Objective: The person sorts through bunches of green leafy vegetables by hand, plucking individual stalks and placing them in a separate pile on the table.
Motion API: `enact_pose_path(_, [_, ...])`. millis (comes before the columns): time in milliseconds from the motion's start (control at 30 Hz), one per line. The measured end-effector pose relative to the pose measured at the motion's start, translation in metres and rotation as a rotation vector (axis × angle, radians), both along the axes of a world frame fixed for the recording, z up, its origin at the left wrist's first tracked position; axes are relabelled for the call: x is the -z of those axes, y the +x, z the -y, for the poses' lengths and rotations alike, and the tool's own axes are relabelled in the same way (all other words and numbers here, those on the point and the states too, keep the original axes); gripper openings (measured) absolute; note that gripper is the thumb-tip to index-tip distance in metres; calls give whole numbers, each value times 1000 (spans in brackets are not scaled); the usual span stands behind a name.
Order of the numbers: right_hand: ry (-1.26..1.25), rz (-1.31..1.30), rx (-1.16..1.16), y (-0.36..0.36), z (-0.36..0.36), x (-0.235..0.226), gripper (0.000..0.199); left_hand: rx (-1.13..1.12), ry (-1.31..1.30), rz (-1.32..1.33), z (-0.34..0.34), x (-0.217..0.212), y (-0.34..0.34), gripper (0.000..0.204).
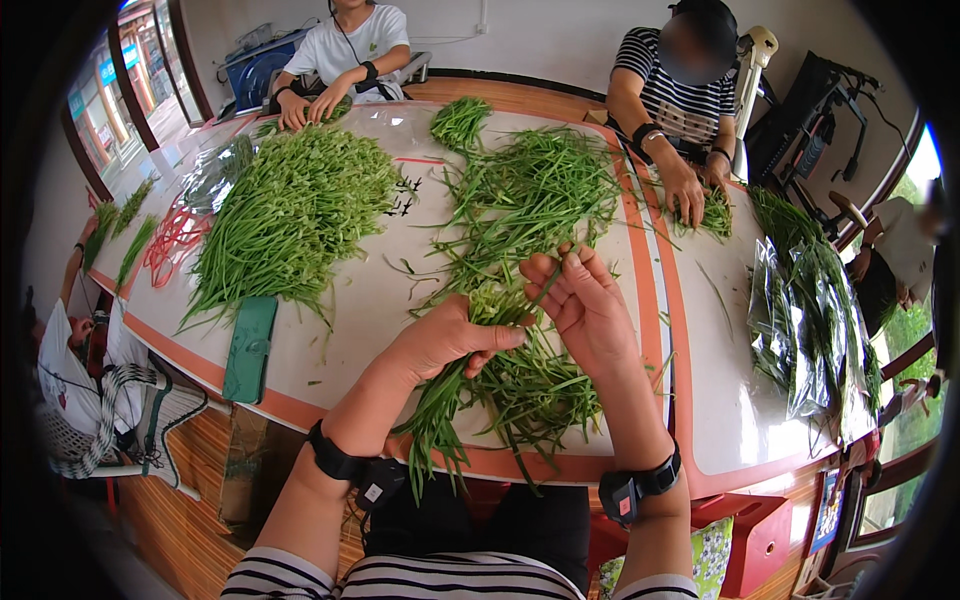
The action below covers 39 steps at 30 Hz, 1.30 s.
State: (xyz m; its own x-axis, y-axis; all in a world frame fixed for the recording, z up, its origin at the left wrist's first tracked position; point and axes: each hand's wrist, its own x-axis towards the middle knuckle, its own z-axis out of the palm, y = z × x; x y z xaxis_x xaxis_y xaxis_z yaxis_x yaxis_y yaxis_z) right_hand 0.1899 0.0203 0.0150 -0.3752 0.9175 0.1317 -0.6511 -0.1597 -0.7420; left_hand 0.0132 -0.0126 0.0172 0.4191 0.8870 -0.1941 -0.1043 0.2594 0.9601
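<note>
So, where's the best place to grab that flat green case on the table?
Probably by both long edges of the green case, toward its near end, coming from the near side: it lies flat and narrow, with piled green stems close to its far end.

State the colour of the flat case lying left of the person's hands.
The flat case is dark green; the head view shows it best.

On table [335,355]: heap [300,190] at left; case [250,350] in front of it, ribbons [178,240] to heap's left. Loose pile [545,190] mid-table, right of heap; small clump [460,122] behind it. Near pile [540,390] toward front edge. Bags [770,330] far right.
</note>
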Motion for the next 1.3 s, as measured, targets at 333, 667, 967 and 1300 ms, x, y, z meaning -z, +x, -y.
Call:
enact_pose_path(333, [206,723,436,20,-15,-1,33,-141,-36,26,-5,-1,-14,22])
enact_pose_path(667, [1112,1164,503,-7,6,5,13,-105,-58,91,-6,1,-17,24])
enact_pose_path(967, [555,1097,159,-12,10,8,21,-179,10,283,-6,5,-18,31])
enact_pose_path(1300, [689,1118,68,-16,17,13,21,-317,184,168,-5,7,-14,27])
